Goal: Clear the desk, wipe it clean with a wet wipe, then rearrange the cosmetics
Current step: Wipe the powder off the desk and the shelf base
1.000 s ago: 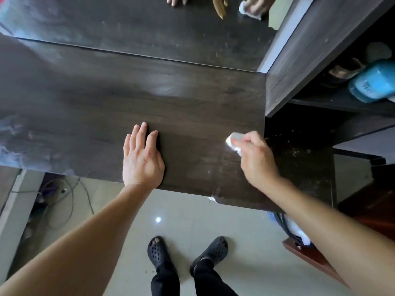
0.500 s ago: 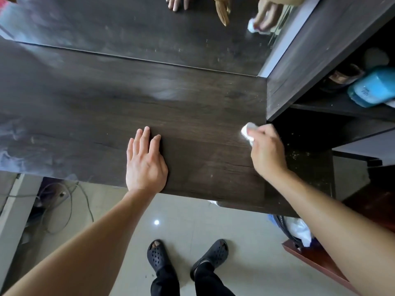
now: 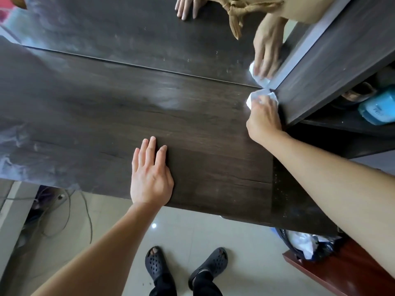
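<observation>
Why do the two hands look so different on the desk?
The left hand lies flat and open near the front edge; the right hand is curled around a white wet wipe at the back corner. The left holds nothing. Both touch the dark desk.

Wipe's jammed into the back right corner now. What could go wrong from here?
1. The wet wipe under the right hand may smear the mirror where it meets the desk.
2. The left hand lies flat on the desk and may leave prints.
</observation>
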`<control>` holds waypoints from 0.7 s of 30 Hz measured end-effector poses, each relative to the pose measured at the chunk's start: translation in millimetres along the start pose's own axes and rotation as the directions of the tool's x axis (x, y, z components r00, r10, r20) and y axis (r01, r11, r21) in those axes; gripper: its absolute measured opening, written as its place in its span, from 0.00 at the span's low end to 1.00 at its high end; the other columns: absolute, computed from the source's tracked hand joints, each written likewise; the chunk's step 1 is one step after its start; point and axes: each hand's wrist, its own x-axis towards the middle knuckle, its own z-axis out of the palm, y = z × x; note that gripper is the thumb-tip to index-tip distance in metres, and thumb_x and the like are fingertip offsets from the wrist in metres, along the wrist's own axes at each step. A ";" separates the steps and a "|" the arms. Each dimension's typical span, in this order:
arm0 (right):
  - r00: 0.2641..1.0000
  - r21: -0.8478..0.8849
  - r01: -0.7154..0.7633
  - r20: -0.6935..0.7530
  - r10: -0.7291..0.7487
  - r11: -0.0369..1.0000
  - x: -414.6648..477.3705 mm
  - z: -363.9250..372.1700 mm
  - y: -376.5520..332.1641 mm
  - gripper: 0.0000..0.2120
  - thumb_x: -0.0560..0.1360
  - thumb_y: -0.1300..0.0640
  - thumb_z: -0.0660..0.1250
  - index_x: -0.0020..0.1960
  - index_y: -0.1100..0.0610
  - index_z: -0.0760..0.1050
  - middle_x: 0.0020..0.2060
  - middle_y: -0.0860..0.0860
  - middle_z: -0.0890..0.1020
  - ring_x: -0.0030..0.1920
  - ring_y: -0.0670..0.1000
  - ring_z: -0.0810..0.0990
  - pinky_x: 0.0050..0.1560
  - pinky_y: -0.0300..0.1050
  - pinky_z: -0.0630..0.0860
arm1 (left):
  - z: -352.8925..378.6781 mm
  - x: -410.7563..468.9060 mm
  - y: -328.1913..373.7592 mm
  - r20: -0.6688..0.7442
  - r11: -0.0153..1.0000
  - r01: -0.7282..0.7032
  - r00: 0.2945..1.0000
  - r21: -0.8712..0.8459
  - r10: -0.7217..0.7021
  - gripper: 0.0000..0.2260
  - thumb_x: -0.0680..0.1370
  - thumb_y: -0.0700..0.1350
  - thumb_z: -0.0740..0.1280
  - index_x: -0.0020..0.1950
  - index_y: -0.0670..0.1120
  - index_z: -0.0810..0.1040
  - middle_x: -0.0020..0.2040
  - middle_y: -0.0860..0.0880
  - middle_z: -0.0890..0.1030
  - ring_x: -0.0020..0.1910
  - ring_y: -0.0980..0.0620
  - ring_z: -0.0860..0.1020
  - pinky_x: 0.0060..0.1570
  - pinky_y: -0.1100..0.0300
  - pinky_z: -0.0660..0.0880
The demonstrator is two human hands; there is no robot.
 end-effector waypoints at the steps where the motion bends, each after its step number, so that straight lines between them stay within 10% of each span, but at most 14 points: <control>1: 1.000 0.010 -0.026 -0.009 0.026 1.000 7.6 6.6 -2.4 0.14 0.69 0.68 0.62 0.54 0.62 0.71 0.55 0.59 0.71 0.60 0.61 0.68 0.59 0.51 0.68 | 0.0 0.1 -0.2 0.002 1.000 0.000 1.000 -0.001 0.000 0.18 0.75 0.38 0.56 0.64 0.39 0.72 0.71 0.37 0.68 0.73 0.37 0.61 0.72 0.41 0.57; 5: 0.994 0.197 -0.105 -0.003 0.108 0.975 2.7 19.2 -23.8 0.24 0.80 0.51 0.50 0.69 0.67 0.64 0.70 0.61 0.65 0.73 0.60 0.57 0.72 0.54 0.54 | 0.6 1.4 -1.5 0.000 1.000 -0.007 1.000 0.001 0.007 0.20 0.75 0.39 0.54 0.64 0.38 0.73 0.70 0.36 0.68 0.72 0.37 0.62 0.71 0.41 0.58; 9: 0.841 0.277 0.462 0.166 -0.515 0.843 -68.4 10.5 -29.6 0.28 0.80 0.48 0.45 0.74 0.62 0.59 0.75 0.55 0.58 0.76 0.51 0.49 0.76 0.49 0.45 | -0.5 0.9 -2.1 0.017 1.000 -0.008 1.000 0.005 0.008 0.20 0.75 0.40 0.53 0.64 0.38 0.73 0.71 0.36 0.68 0.72 0.37 0.62 0.71 0.41 0.58; 15: 0.983 0.124 0.071 0.161 -0.091 0.990 9.4 10.7 -17.7 0.27 0.82 0.48 0.48 0.77 0.60 0.51 0.77 0.56 0.50 0.77 0.55 0.44 0.75 0.50 0.41 | -0.6 2.8 -3.1 0.024 1.000 -0.004 1.000 0.009 0.004 0.19 0.74 0.38 0.58 0.65 0.39 0.73 0.71 0.37 0.67 0.73 0.37 0.61 0.72 0.42 0.57; 21: 0.839 0.294 0.466 0.151 -0.522 0.834 10.5 8.0 -48.5 0.21 0.83 0.54 0.48 0.76 0.56 0.58 0.76 0.51 0.58 0.77 0.51 0.51 0.75 0.45 0.45 | -1.7 2.6 -2.0 0.036 1.000 -0.010 0.999 0.017 0.009 0.19 0.75 0.38 0.57 0.65 0.39 0.73 0.71 0.36 0.67 0.73 0.37 0.61 0.72 0.41 0.58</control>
